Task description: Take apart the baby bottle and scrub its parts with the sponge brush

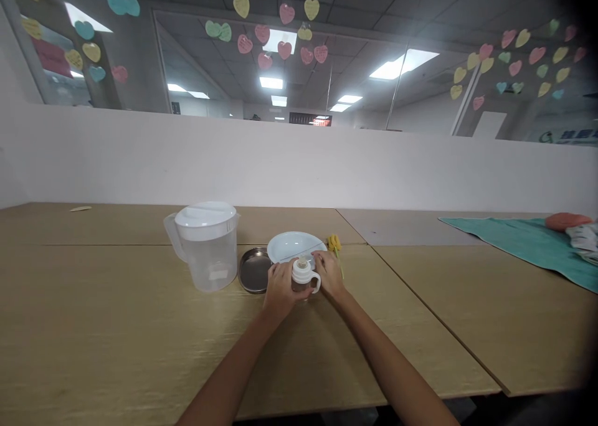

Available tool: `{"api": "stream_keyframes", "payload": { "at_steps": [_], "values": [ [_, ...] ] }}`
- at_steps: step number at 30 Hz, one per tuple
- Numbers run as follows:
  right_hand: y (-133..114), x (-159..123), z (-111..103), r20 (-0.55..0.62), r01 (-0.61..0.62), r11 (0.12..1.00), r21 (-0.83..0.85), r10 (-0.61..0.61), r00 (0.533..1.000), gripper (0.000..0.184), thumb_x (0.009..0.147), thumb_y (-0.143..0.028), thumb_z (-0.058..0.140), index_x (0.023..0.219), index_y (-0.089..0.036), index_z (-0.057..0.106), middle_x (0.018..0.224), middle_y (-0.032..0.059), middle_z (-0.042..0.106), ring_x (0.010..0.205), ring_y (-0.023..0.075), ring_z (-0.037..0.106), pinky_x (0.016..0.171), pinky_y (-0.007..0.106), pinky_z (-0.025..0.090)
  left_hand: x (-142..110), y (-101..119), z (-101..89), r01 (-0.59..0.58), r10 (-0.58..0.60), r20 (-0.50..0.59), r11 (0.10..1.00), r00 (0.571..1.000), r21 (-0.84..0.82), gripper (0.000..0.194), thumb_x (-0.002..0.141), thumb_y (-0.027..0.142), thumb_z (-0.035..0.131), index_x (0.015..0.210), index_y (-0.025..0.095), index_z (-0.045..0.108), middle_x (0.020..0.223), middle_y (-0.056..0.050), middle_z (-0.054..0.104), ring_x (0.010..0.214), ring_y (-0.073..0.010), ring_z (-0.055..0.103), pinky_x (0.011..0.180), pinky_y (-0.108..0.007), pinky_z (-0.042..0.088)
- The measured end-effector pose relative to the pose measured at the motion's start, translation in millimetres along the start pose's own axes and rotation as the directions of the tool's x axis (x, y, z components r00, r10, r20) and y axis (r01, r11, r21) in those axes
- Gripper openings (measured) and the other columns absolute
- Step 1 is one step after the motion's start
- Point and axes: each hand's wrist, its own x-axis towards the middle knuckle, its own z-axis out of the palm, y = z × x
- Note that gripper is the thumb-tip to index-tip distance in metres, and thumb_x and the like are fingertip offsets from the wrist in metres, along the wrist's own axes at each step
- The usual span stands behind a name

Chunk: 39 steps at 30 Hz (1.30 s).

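Observation:
A baby bottle [303, 275] with a white collar, a side handle and a pale teat is held upright above the table. My left hand [280, 287] is closed around its left side. At the bottle's upper right, the fingers of my right hand [329, 271] are bent together around what looks like a clear cap [310, 261], partly hidden by the fingers. Just behind the bottle sits a white bowl [284, 240] with a thin rod lying across it. To the left is a round dark metal dish [255, 270]. A yellow flower [334, 243] lies behind my right hand.
A large translucent pitcher [210, 251] with a white lid stands left of the dish. At the far right, a green cloth [509, 242] carries an orange item [567, 221] and some whitish fabric [583, 240]. A low white wall [299, 164] borders the table's back.

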Motion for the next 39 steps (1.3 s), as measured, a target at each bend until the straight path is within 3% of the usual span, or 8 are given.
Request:
{"api": "stream_keyframes", "payload": {
  "at_steps": [3, 10, 15, 21, 25, 30, 34, 39],
  "values": [
    [-14, 0, -8, -0.114, 0.047, 0.999, -0.011, -0.048, 0.992, 0.040, 0.093, -0.036, 0.028, 0.086, -0.017, 0.062, 0.092, 0.0078, 0.064, 0.092, 0.0202, 0.054, 0.087, 0.037, 0.038, 1, 3, -2.7, 0.032, -0.032, 0.014, 0.999, 0.999, -0.021, 0.065, 0.065, 0.051, 0.069, 0.118, 0.019, 0.049, 0.110, -0.010, 0.062, 0.101, -0.0266, 0.056, 0.093, -0.041, 0.036],
    [-51, -15, 2, 0.047, 0.257, 0.965, 0.045, -0.259, 0.965, 0.035, 0.079, -0.045, 0.056, 0.101, -0.017, 0.059, 0.095, 0.0080, 0.059, 0.093, 0.0205, 0.054, 0.084, 0.033, 0.043, 5, 3, -6.5, 0.059, -0.059, 0.028, 0.998, 0.998, -0.007, 0.067, 0.064, 0.036, 0.070, 0.124, 0.019, 0.047, 0.111, -0.010, 0.064, 0.100, -0.0273, 0.056, 0.096, -0.043, 0.032],
    [-53, -16, 5, 0.041, 0.129, 0.976, 0.177, -0.138, 0.990, 0.032, 0.070, -0.041, 0.068, 0.092, -0.018, 0.065, 0.090, 0.0066, 0.064, 0.086, 0.0201, 0.059, 0.081, 0.033, 0.047, 7, -2, -9.8, 0.109, -0.108, 0.043, 0.994, 0.993, -0.018, 0.074, 0.057, 0.037, 0.073, 0.125, 0.021, 0.050, 0.095, -0.006, 0.067, 0.090, -0.0250, 0.057, 0.092, -0.041, 0.034],
    [-45, -3, -13, 0.376, -0.124, 0.855, 0.503, -0.088, 0.922, 0.065, 0.068, -0.036, 0.070, 0.127, -0.020, 0.050, 0.112, 0.0086, 0.062, 0.103, 0.0205, 0.059, 0.089, 0.036, 0.048, 8, -13, -6.0, 0.083, -0.083, 0.052, 0.997, 0.995, 0.004, 0.087, 0.050, 0.052, 0.076, 0.126, 0.019, 0.050, 0.095, -0.006, 0.065, 0.089, -0.0251, 0.056, 0.089, -0.041, 0.037],
    [-21, 8, -22, 0.234, -0.075, 0.907, 0.414, -0.027, 0.972, 0.073, 0.061, -0.038, 0.075, 0.128, -0.025, 0.049, 0.129, 0.0097, 0.050, 0.115, 0.0225, 0.050, 0.095, 0.039, 0.043, 7, -14, -6.0, 0.134, -0.135, 0.032, 0.991, 0.990, 0.029, 0.089, 0.050, 0.058, 0.074, 0.127, 0.020, 0.050, 0.088, -0.006, 0.064, 0.090, -0.0265, 0.056, 0.086, -0.040, 0.039],
    [-6, 14, -22, 0.081, -0.175, 0.869, 0.463, 0.155, 0.985, 0.051, 0.072, -0.051, 0.061, 0.109, -0.016, 0.059, 0.108, 0.0115, 0.061, 0.098, 0.0214, 0.057, 0.087, 0.038, 0.046, 6, -10, -7.9, 0.133, -0.134, 0.067, 0.991, 0.989, 0.016, 0.089, 0.051, 0.059, 0.074, 0.128, 0.020, 0.049, 0.093, -0.008, 0.064, 0.092, -0.0272, 0.056, 0.087, -0.041, 0.038],
    [-29, 1, -8, 0.092, -0.017, 0.869, 0.494, -0.032, 0.995, 0.048, 0.082, -0.052, 0.049, 0.113, -0.017, 0.056, 0.109, 0.0104, 0.059, 0.097, 0.0192, 0.057, 0.088, 0.035, 0.046, 6, -9, -7.0, 0.105, -0.105, 0.059, 0.994, 0.993, -0.002, 0.081, 0.058, 0.055, 0.071, 0.128, 0.020, 0.049, 0.098, -0.009, 0.065, 0.092, -0.0265, 0.056, 0.088, -0.041, 0.038],
    [-44, -10, 2, 0.042, 0.193, 0.963, 0.188, -0.204, 0.978, 0.058, 0.078, -0.045, 0.059, 0.127, -0.018, 0.043, 0.129, 0.0126, 0.042, 0.115, 0.0227, 0.046, 0.097, 0.038, 0.041, 5, -10, -7.3, 0.047, -0.047, 0.037, 0.999, 0.998, -0.006, 0.076, 0.060, 0.051, 0.072, 0.126, 0.019, 0.050, 0.103, -0.009, 0.065, 0.093, -0.0259, 0.056, 0.088, -0.040, 0.038]
  ]
}}
